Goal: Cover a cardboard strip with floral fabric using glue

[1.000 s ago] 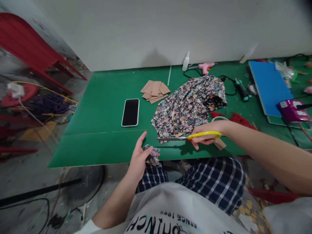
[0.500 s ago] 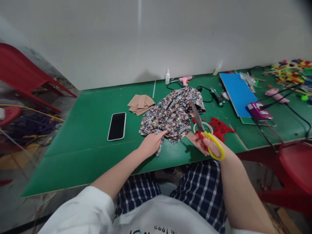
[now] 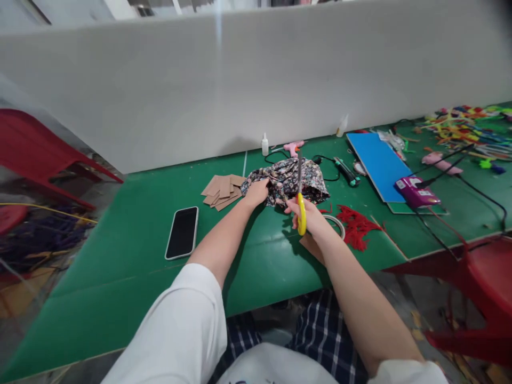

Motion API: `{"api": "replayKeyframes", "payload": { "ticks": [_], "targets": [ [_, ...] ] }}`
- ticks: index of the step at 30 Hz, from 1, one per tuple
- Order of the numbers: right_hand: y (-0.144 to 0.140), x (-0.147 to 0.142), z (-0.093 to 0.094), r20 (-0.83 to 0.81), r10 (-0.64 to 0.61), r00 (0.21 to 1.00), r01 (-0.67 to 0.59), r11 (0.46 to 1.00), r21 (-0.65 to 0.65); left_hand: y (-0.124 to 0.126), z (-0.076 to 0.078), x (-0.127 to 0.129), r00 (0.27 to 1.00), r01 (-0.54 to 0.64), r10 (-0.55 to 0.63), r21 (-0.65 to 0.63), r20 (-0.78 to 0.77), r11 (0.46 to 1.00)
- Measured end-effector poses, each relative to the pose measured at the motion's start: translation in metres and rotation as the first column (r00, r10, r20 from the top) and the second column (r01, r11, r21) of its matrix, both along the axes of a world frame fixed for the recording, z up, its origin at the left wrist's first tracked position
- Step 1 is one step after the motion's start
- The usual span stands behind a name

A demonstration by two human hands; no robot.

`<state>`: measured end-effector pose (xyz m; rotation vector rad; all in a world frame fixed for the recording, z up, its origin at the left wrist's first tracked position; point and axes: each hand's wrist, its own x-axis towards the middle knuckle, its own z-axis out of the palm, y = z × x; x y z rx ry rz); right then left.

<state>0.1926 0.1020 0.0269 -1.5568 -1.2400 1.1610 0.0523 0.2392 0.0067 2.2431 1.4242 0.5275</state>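
Observation:
A floral patterned cloth (image 3: 285,178) lies bunched on the green table (image 3: 132,229), near its far edge. My left hand (image 3: 257,192) rests on the cloth's left side and presses or grips it. My right hand (image 3: 307,213) holds yellow-handled scissors (image 3: 300,198), blades pointing away over the cloth. A stack of brown cardboard pieces (image 3: 221,191) sits just left of my left hand. A brown cardboard piece (image 3: 310,246) lies under my right forearm.
A black phone (image 3: 182,232) lies at left. Red scraps (image 3: 354,224), a tape ring (image 3: 335,223), a blue board (image 3: 374,164), a purple device (image 3: 416,192) with cables, a pink glue gun (image 3: 294,146) and a glue bottle (image 3: 264,145) sit around. Red chairs stand on both sides.
My left hand went from the table's near edge up onto the cloth and pushed it away into a bunch. My right hand swung the scissors from sideways to pointing away.

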Motion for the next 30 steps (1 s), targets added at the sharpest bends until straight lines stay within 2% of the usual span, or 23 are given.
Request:
{"api": "replayKeyframes", "payload": {
  "ticks": [2, 4, 7, 9, 11, 13, 15, 17, 19, 21, 22, 24, 26, 28, 30],
  "targets": [
    [0.020, -0.004, -0.002, 0.137, 0.011, 0.991, -0.013, 1.000, 0.016, -0.002, 0.004, -0.007, 0.995, -0.042, 0.041, 0.013, 0.094, 0.999],
    [0.034, -0.006, -0.005, 0.223, 0.005, 0.975, -0.012, 0.999, 0.030, -0.017, 0.007, -0.021, 0.976, -0.103, 0.096, 0.027, 0.197, 0.994],
    [0.044, -0.006, -0.012, 0.379, -0.011, 0.925, -0.015, 0.998, 0.065, -0.058, 0.006, -0.051, 0.926, -0.198, 0.183, 0.014, 0.329, 0.980],
    [0.046, -0.005, -0.017, 0.481, -0.027, 0.876, -0.020, 0.995, 0.093, -0.088, 0.006, -0.070, 0.886, -0.214, 0.213, -0.046, 0.411, 0.976],
    [0.047, -0.004, -0.022, 0.564, -0.046, 0.824, -0.025, 0.993, 0.118, -0.114, 0.006, -0.082, 0.706, -0.137, 0.286, -0.272, 0.647, 0.953],
    [0.047, -0.003, -0.025, 0.622, -0.055, 0.781, -0.034, 0.991, 0.131, -0.132, 0.006, -0.088, 0.539, -0.055, 0.351, -0.384, 0.766, 0.922],
    [0.044, -0.003, -0.023, 0.667, -0.076, 0.741, -0.049, 0.985, 0.167, -0.142, 0.006, -0.088, 0.446, -0.020, 0.368, -0.401, 0.816, 0.916],
    [0.034, -0.007, -0.018, 0.667, -0.135, 0.733, -0.066, 0.962, 0.267, -0.148, 0.005, -0.085, 0.414, -0.001, 0.344, -0.377, 0.843, 0.926],
    [0.018, -0.019, -0.010, 0.561, -0.145, 0.815, -0.085, 0.927, 0.365, -0.152, 0.005, -0.082, 0.418, 0.018, 0.296, -0.334, 0.859, 0.942],
    [-0.003, -0.038, -0.005, 0.281, 0.060, 0.958, -0.148, 0.941, 0.303, -0.156, 0.005, -0.079, 0.451, 0.010, 0.239, -0.272, 0.860, 0.962],
    [-0.013, -0.050, -0.005, 0.099, 0.161, 0.982, -0.180, 0.954, 0.239, -0.158, 0.006, -0.078, 0.474, -0.004, 0.213, -0.240, 0.855, 0.971],
    [-0.031, -0.072, -0.008, -0.206, 0.219, 0.954, -0.181, 0.966, 0.186, -0.161, 0.007, -0.077, 0.512, -0.031, 0.175, -0.186, 0.841, 0.982],
    [-0.042, -0.087, -0.014, -0.392, 0.251, 0.885, -0.224, 0.968, 0.114, -0.164, 0.008, -0.077, 0.510, -0.027, 0.163, -0.173, 0.845, 0.984],
    [-0.045, -0.092, -0.019, -0.484, 0.232, 0.844, -0.244, 0.969, 0.038, -0.164, 0.008, -0.076, 0.472, 0.000, 0.171, -0.194, 0.865, 0.981],
    [-0.043, -0.089, -0.021, -0.498, 0.214, 0.840, -0.249, 0.969, -0.002, -0.162, 0.009, -0.077, 0.425, 0.018, 0.200, -0.229, 0.883, 0.973]
  ]
}}
